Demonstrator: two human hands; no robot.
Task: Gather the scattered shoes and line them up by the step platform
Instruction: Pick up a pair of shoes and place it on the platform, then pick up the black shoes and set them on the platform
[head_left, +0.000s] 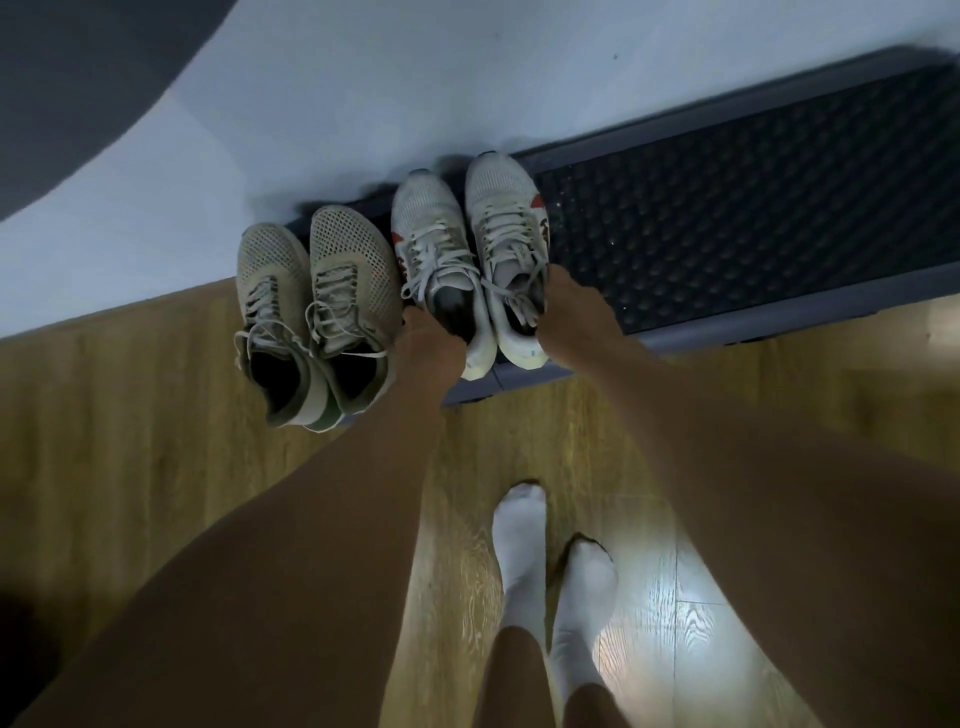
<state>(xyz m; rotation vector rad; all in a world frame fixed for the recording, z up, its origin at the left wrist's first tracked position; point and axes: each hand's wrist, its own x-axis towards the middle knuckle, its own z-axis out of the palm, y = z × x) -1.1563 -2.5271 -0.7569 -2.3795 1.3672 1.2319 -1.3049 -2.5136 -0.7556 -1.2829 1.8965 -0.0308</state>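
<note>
A dark step platform (727, 228) with a studded top lies along the white wall. On its left end stand two white sneakers with red marks, toes to the wall: the left white sneaker (431, 234) and the right white sneaker (504, 208). My left hand (428, 345) grips the heel of the left one. My right hand (574, 312) grips the heel of the right one. Left of them sits a pair of beige mesh sneakers (311, 291), side by side, toes on the platform's corner and heels over the wooden floor.
My feet in white socks (550, 571) stand on the wooden floor (130, 415) below the platform. A dark rounded shape (78, 78) fills the upper left corner against the white wall (363, 78).
</note>
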